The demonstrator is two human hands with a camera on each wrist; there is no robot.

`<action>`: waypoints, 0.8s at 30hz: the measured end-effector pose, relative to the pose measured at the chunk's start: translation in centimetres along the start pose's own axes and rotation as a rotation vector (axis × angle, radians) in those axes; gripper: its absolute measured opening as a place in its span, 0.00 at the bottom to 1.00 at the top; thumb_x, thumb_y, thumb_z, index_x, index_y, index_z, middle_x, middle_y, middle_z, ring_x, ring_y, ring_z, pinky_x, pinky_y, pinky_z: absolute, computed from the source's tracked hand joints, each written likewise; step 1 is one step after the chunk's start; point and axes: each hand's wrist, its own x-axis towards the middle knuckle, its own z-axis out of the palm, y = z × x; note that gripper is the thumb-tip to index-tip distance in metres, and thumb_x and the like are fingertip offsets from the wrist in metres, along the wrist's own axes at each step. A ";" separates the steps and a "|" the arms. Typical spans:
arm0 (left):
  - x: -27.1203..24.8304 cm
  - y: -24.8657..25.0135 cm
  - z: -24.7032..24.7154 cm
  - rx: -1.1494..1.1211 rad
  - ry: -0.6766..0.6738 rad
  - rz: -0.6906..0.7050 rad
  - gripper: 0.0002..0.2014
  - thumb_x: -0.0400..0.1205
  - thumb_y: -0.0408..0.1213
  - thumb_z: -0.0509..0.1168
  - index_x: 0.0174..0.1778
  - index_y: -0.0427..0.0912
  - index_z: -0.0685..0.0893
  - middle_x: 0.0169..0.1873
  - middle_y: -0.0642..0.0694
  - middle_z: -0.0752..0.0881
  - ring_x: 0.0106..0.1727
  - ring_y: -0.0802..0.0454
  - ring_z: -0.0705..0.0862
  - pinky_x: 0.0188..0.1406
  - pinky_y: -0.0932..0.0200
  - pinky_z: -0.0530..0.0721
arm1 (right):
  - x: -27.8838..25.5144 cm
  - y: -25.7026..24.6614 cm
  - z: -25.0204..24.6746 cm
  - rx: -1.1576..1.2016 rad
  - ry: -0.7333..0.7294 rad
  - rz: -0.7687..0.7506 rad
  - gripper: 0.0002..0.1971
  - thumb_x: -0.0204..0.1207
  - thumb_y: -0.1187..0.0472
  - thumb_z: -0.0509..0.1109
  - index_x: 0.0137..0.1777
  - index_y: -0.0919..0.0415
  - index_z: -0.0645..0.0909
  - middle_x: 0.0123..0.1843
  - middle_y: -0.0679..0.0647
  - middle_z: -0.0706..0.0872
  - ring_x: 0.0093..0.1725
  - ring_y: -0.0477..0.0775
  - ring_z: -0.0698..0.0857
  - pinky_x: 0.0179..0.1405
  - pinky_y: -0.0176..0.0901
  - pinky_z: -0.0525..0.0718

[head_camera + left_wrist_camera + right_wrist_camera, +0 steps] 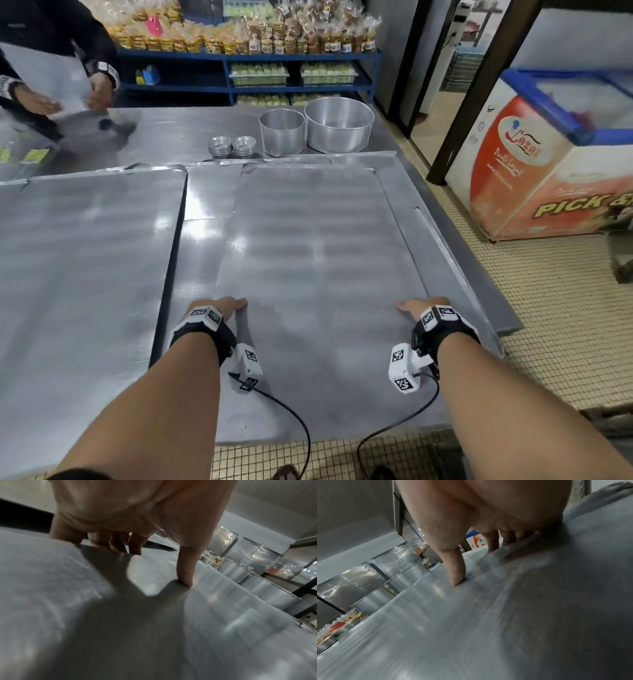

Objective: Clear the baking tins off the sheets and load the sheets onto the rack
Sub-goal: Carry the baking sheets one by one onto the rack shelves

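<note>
The desk [205, 192] runs out ahead of both hands, steel-topped, with its right edge just beyond the right hand. On it, spanning the space between the hands, lies a large bare baking sheet [315, 240], its near end overhanging the desk edge toward the person. A second sheet [85, 246] lies well to the left of the left hand, flat on the desk, a dark gap between the two. A third sheet [442, 236] shows as a strip under the first, just outside the right hand.

Far ahead of the hands, past the sheets, stand a wide round tin [339, 125] and, touching its left side, a smaller round tin [282, 132]; left of those sit two stacks of small fluted tins [232, 145].

The left hand [224, 306] holds the left edge of the middle sheet, thumb [186, 569] pressed on top and fingers [68, 532] curled over the edge. The right hand [416, 306] grips the right edge likewise, thumb [456, 568] on top, fingers [493, 540] wrapped down over the rim.
</note>
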 end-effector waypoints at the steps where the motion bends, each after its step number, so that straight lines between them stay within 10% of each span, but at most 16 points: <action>1: -0.2 0.1 -0.4 0.081 -0.031 0.028 0.33 0.83 0.62 0.60 0.76 0.40 0.76 0.73 0.35 0.77 0.69 0.36 0.80 0.68 0.48 0.77 | -1.2 -0.4 -0.5 -0.063 -0.026 0.003 0.38 0.70 0.45 0.78 0.74 0.68 0.73 0.71 0.63 0.80 0.67 0.62 0.82 0.67 0.46 0.78; 6: 1.0 -0.1 -1.5 0.299 -0.081 0.170 0.30 0.90 0.57 0.49 0.72 0.34 0.77 0.71 0.34 0.80 0.70 0.39 0.80 0.67 0.51 0.75 | -5.3 -0.5 -1.4 -0.231 -0.068 -0.084 0.31 0.86 0.42 0.54 0.79 0.65 0.69 0.81 0.62 0.70 0.78 0.60 0.72 0.72 0.42 0.69; 15: -2.7 -3.0 -1.3 0.157 -0.038 0.093 0.28 0.79 0.51 0.74 0.64 0.32 0.79 0.59 0.37 0.82 0.61 0.38 0.83 0.51 0.54 0.77 | -9.3 4.4 -0.8 -0.212 -0.031 -0.020 0.28 0.87 0.47 0.58 0.78 0.67 0.70 0.79 0.61 0.72 0.76 0.60 0.74 0.71 0.42 0.72; 18: -4.3 -4.2 -1.4 0.330 0.011 0.185 0.24 0.83 0.54 0.67 0.67 0.40 0.77 0.62 0.38 0.82 0.63 0.40 0.83 0.59 0.55 0.79 | -10.7 6.6 -0.4 -0.009 0.031 0.026 0.32 0.78 0.51 0.74 0.74 0.71 0.73 0.73 0.63 0.78 0.70 0.60 0.80 0.57 0.40 0.76; 21: -5.7 -5.5 -1.8 0.371 0.059 0.307 0.25 0.85 0.56 0.60 0.76 0.50 0.75 0.67 0.42 0.83 0.68 0.41 0.82 0.66 0.55 0.79 | -12.3 9.1 0.3 0.056 0.028 0.038 0.31 0.84 0.45 0.62 0.77 0.68 0.71 0.78 0.63 0.73 0.75 0.63 0.74 0.74 0.48 0.72; 24: -7.8 -7.6 -1.7 0.405 0.034 0.357 0.29 0.82 0.53 0.64 0.80 0.53 0.70 0.69 0.45 0.82 0.69 0.42 0.81 0.69 0.56 0.79 | -14.4 11.3 1.1 0.052 0.009 -0.007 0.29 0.83 0.48 0.66 0.76 0.68 0.73 0.77 0.62 0.74 0.76 0.62 0.74 0.69 0.45 0.74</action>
